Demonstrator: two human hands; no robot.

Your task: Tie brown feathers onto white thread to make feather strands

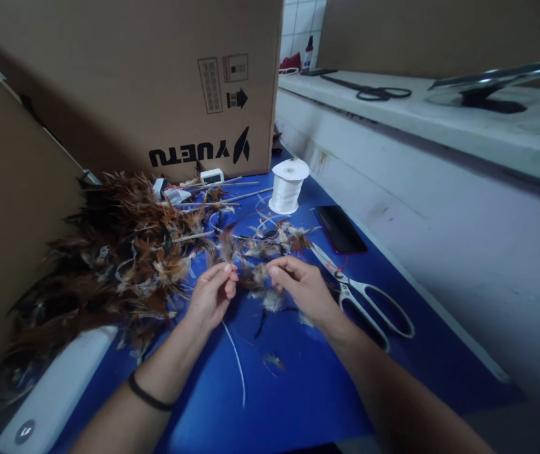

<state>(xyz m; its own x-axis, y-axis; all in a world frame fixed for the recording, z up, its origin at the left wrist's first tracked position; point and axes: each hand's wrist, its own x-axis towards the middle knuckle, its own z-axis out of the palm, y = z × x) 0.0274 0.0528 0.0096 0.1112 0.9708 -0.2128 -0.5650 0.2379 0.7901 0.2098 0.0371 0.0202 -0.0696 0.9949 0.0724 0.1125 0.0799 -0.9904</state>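
The left hand [212, 295] pinches a feather tuft [227, 247]; whether the curled right hand [306, 287] pinches, I cannot tell. Open desk [293, 403] lies near, between feather pile [144, 252], left, and scissors [342, 277], right.

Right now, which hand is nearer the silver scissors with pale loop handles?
Right. The right hand is just left of the scissors; the left hand is farther left, near the brown feathers.

On the bench [298, 403], a feather heap [149, 252] is lying left of the fingers [225, 271], scissors [344, 280] are lying right, a spool [287, 194] is standing beyond.
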